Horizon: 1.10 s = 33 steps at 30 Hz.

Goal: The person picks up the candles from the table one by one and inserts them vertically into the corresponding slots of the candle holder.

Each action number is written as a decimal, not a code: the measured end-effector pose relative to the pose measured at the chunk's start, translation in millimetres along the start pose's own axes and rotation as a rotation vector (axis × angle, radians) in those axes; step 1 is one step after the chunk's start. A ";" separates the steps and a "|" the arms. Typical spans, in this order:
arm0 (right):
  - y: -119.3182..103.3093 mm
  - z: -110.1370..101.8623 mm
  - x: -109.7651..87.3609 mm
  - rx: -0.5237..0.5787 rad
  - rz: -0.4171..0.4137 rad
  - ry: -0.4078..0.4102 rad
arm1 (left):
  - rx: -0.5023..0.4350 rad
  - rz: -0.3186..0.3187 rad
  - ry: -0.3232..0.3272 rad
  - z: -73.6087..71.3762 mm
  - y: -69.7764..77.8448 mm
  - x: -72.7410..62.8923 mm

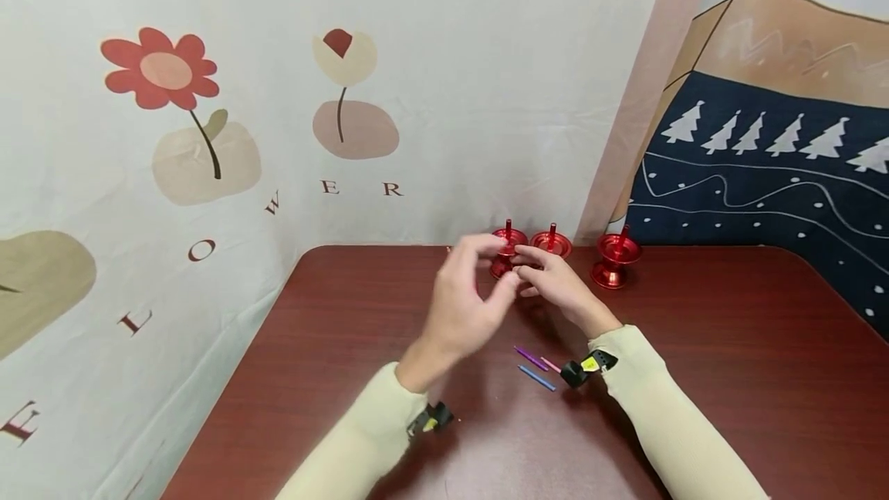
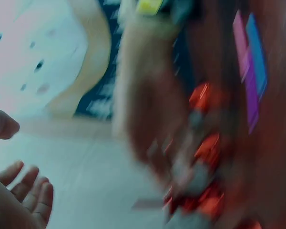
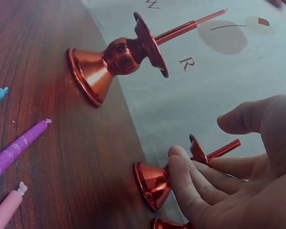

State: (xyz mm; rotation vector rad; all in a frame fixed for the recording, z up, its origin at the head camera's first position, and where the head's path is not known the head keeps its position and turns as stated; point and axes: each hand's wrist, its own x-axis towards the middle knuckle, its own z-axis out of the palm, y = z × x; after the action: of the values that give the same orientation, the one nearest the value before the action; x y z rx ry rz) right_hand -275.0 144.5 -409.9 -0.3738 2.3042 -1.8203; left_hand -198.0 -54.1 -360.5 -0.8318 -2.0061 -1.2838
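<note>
My left hand (image 1: 461, 299), fingers curved and apart, holds nothing. It is raised in front of the red metal candle holders; its fingertips come close to those of my right hand (image 1: 556, 288). The right fingers overlap a red candle holder (image 3: 155, 186) in the right wrist view, with the thumb standing away from it. Another candle holder (image 3: 121, 57) stands on the table with a slim pinkish candle (image 3: 212, 16) upright in its tube; my left hand mostly hides it in the head view. Two more holders, a middle one (image 1: 552, 241) and a right one (image 1: 616, 259), have bare tubes.
A purple candle (image 1: 530, 358), a blue candle (image 1: 536, 377) and a pink candle (image 1: 551, 365) lie on the brown table (image 1: 729, 376), near my right wrist. Behind the table's back edge hangs a printed cloth (image 1: 444, 99).
</note>
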 end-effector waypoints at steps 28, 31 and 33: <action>-0.3 -23.0 -5.2 -0.033 -0.019 -0.099 | 0.008 -0.640 -0.011 86.4 -53.7 0.3; -0.3 -24.9 -4.8 -0.038 -0.010 -0.104 | 0.022 -0.643 0.011 88.4 -61.3 1.5; -0.6 -26.3 -4.8 -0.042 -0.004 -0.102 | 0.027 -0.640 0.012 88.6 -66.0 2.6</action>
State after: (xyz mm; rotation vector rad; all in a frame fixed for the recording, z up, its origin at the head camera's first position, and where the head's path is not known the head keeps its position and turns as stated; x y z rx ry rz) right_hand -278.1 170.2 -403.3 -0.4663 2.2769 -1.7155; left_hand -264.4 6.4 -424.9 -0.1523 -2.3690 -1.5782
